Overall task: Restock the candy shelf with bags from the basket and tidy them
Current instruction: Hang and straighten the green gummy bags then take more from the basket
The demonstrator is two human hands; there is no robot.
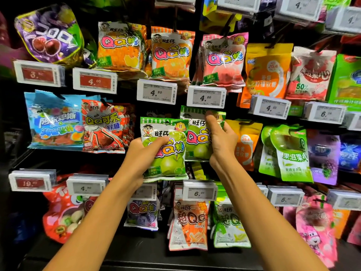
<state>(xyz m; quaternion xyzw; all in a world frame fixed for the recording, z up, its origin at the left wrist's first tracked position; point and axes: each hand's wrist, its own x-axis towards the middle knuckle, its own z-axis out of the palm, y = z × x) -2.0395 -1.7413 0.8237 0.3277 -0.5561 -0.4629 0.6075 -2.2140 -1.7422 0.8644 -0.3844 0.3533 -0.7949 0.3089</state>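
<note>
So the person is standing right up against the candy rack [136,249], both bare arms reaching into the middle row

Left hand [145,151] has a green apple candy bag [172,159]. Its fingers are curled over the front of the bag near the upper left, gripping that side, and the bag is tilted a bit, held out in front of the rack. The lower edge of that bag hangs just above a white price tag [199,192] on the row below

Right hand [220,137] is on a second green bag [195,141] of the same kind, which sits just behind and to the right of the first one and is partly covered by it. The fingers wrap round its right edge and one fingertip is up near the top strip, so it's a proper grip, not just a touch. I can't tell if that bag is hooked onto a peg or only held there

The top of that bag sits right under the 4.20 tag [206,95]. Just right of the right hand hangs an orange pouch [244,145], nearly touching the wrist. Left of the left hand there's a red cola candy bag [103,128] and a blue bag [54,120] beside it. Up above hang orange candy bags [172,55] and a pink peach bag [222,59]
</note>
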